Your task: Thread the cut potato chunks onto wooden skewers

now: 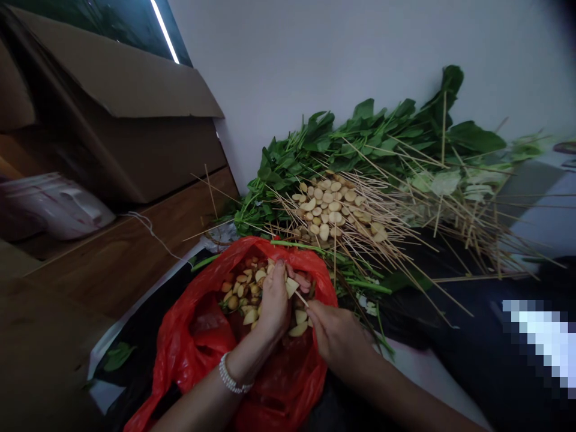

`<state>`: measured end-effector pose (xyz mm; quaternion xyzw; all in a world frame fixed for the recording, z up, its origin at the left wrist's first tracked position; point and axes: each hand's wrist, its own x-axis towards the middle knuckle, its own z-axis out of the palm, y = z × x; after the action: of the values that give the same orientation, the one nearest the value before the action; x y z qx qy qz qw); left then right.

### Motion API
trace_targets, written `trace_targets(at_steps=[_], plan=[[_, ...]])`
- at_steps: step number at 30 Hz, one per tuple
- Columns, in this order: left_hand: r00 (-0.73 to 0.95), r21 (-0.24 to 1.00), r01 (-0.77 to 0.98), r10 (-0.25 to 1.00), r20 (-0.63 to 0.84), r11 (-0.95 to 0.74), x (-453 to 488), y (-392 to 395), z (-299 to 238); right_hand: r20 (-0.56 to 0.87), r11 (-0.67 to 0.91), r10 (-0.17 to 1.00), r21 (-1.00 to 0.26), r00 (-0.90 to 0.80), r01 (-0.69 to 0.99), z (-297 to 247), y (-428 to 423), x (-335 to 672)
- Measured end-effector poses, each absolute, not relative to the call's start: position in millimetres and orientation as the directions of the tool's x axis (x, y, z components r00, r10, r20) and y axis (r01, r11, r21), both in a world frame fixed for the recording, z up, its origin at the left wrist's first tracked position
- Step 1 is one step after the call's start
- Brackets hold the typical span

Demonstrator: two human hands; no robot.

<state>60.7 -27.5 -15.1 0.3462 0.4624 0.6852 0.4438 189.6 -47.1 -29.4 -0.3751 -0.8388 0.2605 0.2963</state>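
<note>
My left hand (275, 297), with a beaded bracelet (231, 377) at its wrist, is over an open red plastic bag (198, 336). Its fingers close around a pale cut slice (292, 287) that looks like potato. My right hand (339, 336) pinches a thin wooden skewer (302, 298), whose far end meets that slice. Inside the bag lie many cut pieces (249, 300), pale with brownish skin. Behind the bag, a pile of skewers threaded with similar slices (330, 198) rests on green stems. The fingertips of my left hand are partly hidden.
Leafy green vegetables (315, 141) line the white wall. Paler leaves on skewers (459, 186) lie to the right, their sticks pointing outward. A cardboard box (148, 144) and a white plastic jug (67, 204) stand at the left. Black plastic sheeting (405, 312) lies underneath.
</note>
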Motion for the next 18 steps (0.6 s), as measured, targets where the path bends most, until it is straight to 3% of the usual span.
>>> trace_targets(at_steps=[5,10,14,18], plan=[[-0.34,0.922,-0.353,0.94,0.03,-0.157,59.8,-28.0,-13.8,0.186,0.378,0.822,-0.885,-0.539,0.27,-24.7,-45.8,188.1],[-0.368,0.924,-0.349,0.93,0.017,-0.155,60.0,-28.1,-13.7,0.356,0.581,0.791,-0.692,-0.498,0.429,-28.9,-46.8,185.1],[-0.364,0.915,-0.376,0.931,-0.005,-0.142,61.2,-28.9,-12.9,0.315,0.539,0.813,-0.724,-0.49,0.429,-29.6,-48.7,183.8],[-0.381,0.912,-0.391,0.924,-0.038,-0.124,61.8,-29.5,-12.4,0.383,0.616,0.778,-0.622,-0.498,0.484,-28.7,-48.7,184.0]])
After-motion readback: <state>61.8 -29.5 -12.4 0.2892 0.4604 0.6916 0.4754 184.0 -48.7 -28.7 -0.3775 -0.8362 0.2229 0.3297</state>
